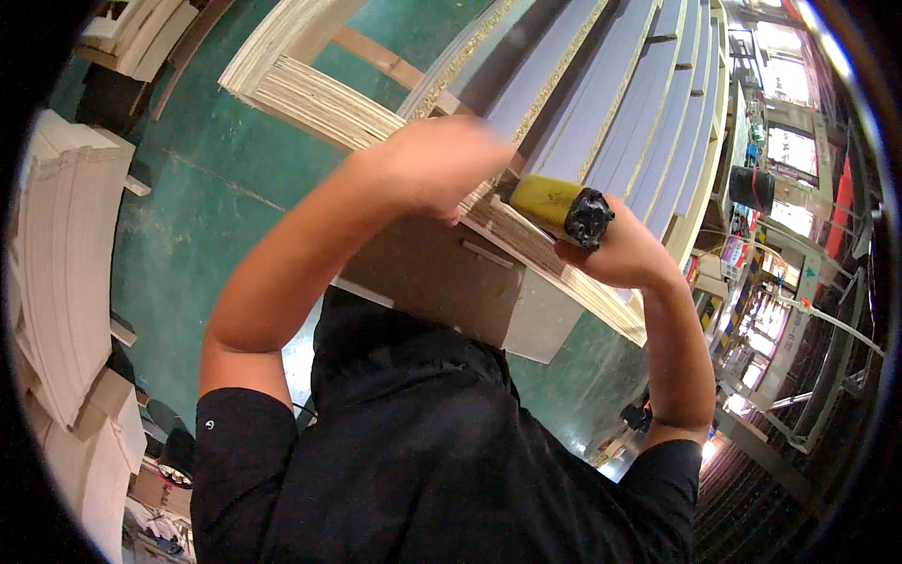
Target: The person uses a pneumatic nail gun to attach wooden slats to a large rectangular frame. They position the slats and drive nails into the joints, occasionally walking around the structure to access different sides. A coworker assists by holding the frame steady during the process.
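My right hand (628, 252) is closed around a yellow tool (547, 201) with a dark, lumpy rounded end turned toward me. Its exact kind does not show. My left hand (437, 164) hovers by the near edge of a layered plywood frame (315, 101), just left of the tool. Motion smears its fingers, so whether they grip anything is unclear. Beyond both hands, several long panels (625, 113) with lilac-grey faces and raw chipboard edges stand in a row on the frame, with gaps between them.
Below the frame's near edge is a brown board (423, 273). Tall stacks of pale boards (70, 244) line the left side, and more timber (141, 42) lies at the upper left. Shelving and a black cylindrical object (752, 190) are at the right. The floor (207, 226) is green.
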Demonstrator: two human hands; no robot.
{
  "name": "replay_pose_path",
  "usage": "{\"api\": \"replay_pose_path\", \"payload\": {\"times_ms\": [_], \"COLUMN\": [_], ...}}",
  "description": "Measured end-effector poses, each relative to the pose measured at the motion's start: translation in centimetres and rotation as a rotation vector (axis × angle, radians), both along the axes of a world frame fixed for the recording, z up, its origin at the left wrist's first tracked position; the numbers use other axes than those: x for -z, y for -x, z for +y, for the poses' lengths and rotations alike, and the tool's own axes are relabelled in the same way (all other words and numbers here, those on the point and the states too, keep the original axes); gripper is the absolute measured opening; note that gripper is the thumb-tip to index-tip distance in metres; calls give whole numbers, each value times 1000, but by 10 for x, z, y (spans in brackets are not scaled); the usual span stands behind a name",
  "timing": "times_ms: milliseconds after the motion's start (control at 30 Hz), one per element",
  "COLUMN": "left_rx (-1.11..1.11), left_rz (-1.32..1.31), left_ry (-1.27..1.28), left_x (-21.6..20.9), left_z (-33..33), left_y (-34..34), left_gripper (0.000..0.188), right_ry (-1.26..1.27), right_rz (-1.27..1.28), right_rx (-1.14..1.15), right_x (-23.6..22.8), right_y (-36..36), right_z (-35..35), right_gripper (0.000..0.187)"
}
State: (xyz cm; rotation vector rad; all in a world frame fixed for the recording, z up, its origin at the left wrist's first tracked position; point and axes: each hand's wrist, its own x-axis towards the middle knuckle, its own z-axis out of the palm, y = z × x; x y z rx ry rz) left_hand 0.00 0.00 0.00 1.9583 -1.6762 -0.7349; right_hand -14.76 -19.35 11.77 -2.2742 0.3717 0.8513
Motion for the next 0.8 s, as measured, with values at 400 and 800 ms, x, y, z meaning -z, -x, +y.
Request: {"api": "replay_pose_path", "payload": {"times_ms": [400, 800], "left_rx": [-197, -262], "left_rz": [-84, 12], "left_ry": [302, -13], "left_x": [36, 24], "left_z": [48, 50], "left_y": [-87, -88], "left_gripper": [47, 36], "right_ry": [-45, -65], "right_rz": [-138, -80], "right_rx": [-19, -44], "right_x": [0, 16], "right_y": [-41, -91], "right_z": [23, 60], "right_gripper": [40, 35]}}
